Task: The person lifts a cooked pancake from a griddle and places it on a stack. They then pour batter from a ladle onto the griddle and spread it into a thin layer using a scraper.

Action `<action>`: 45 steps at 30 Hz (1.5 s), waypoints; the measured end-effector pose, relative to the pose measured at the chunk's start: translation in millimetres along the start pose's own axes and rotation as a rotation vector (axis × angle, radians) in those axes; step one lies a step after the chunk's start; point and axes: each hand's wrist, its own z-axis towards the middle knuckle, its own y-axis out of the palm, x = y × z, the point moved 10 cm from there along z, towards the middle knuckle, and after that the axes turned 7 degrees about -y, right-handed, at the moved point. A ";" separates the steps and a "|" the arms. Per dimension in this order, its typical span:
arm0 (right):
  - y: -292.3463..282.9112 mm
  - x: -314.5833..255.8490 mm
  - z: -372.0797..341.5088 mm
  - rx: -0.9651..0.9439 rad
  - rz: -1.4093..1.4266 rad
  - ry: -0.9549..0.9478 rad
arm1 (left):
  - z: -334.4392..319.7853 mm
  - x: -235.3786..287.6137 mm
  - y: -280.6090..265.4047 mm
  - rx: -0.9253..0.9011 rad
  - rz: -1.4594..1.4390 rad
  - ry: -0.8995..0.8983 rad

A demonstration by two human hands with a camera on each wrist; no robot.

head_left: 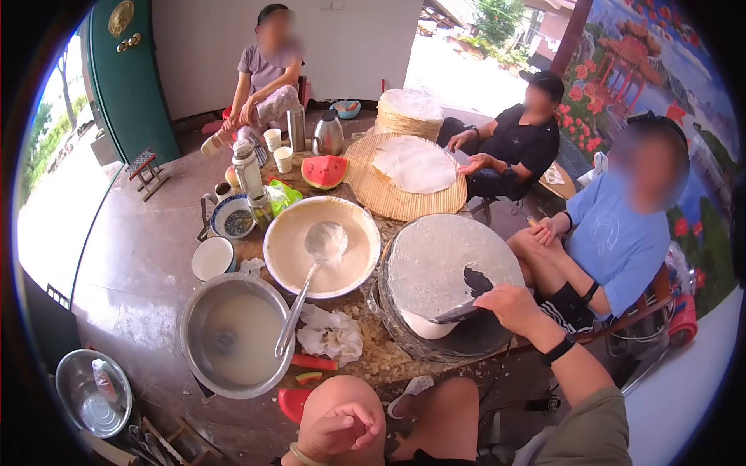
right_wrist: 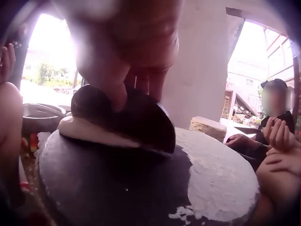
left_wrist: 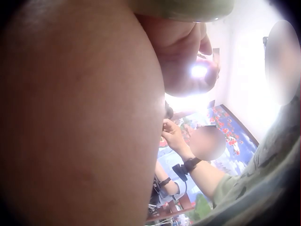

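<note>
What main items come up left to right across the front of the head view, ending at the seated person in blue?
Small metal basin → steel pot of cloudy liquid → white-rimmed bowl of batter → pale-coated round griddle → seated person in blue.

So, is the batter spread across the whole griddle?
Only partly: the batter coats one side, while another part of the griddle shows dark and bare.

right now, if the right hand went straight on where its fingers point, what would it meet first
Probably the round griddle, by way of the dark scraper the right hand pinches; any gap there is unclear.
</note>
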 end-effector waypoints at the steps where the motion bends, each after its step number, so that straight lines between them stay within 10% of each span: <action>1: -4.7 5.5 -4.1 0.029 -0.013 0.013 | 0.3 0.6 2.1 0.004 0.011 -0.001; 45: 6.9 -18.4 -10.0 0.117 0.025 -0.288 | 9.9 -3.9 -11.7 0.184 0.107 0.057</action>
